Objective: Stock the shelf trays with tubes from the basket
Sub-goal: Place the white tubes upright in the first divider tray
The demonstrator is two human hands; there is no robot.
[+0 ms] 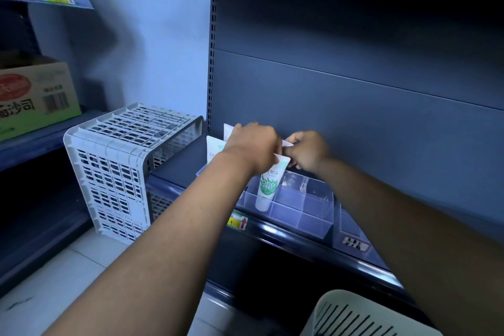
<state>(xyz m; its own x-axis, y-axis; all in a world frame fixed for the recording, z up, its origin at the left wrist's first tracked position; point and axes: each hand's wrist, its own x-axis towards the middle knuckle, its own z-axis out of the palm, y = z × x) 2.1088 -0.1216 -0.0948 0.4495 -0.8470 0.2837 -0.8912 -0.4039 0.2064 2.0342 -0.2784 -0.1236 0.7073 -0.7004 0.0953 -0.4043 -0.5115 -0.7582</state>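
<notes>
A white tube with green leaf print (268,185) stands cap-down in a clear divided shelf tray (302,210). My left hand (253,146) grips its crimped top from above. My right hand (308,153) pinches the flat white end of another tube just behind it. Two more white tubes (215,148) stand upright in the tray's left compartments, partly hidden by my left hand and forearm. The slotted white basket (351,316) shows only its rim at the bottom right; what it holds is out of view.
A white perforated crate (114,169) lies on its side left of the shelf. A second clear tray (354,237) with a label sits to the right. A cardboard box (35,95) rests on the left shelving. The dark shelf back panel stands close behind my hands.
</notes>
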